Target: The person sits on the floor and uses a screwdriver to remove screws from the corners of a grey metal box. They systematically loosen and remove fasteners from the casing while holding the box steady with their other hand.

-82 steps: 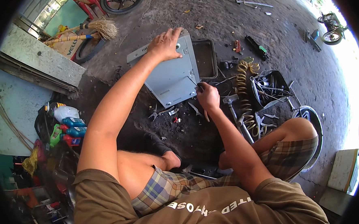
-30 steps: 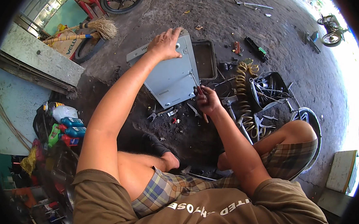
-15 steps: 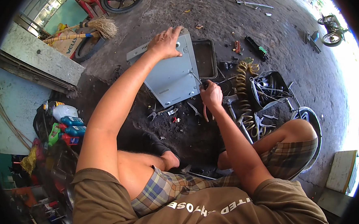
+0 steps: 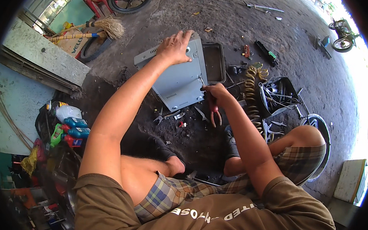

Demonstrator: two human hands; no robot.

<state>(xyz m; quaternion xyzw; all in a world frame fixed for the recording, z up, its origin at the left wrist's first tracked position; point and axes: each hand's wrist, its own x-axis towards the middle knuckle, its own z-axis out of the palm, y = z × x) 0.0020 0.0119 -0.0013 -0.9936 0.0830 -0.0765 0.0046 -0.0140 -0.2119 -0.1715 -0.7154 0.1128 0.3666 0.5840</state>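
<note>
A light grey metal case [image 4: 179, 79] stands tilted on the dark ground in front of me, its flat panel with vent slots and round feet facing me. Against its upper edge rests my left hand [image 4: 175, 48], fingers spread and open. My right hand [image 4: 216, 94] is closed around a screwdriver [image 4: 201, 79], whose thin shaft points at the panel's right side; most of the handle is hidden in my fingers. Just below that hand lie red-handled pliers [image 4: 214, 112]. Another pair of pliers [image 4: 163, 116] and small scraps sit beneath the case.
A black tray [image 4: 217, 62] lies behind the case. To the right are a coiled yellow hose [image 4: 250, 87] and a container of wrenches [image 4: 278, 95]. Bottles [image 4: 75, 126] crowd the left. A broom [image 4: 109, 26] and red chair [image 4: 94, 0] are farther back.
My right hand has shifted slightly up and toward the case, uncovering more of the red-handled pliers. My left hand keeps its place on the case. The whole view has drifted a little.
</note>
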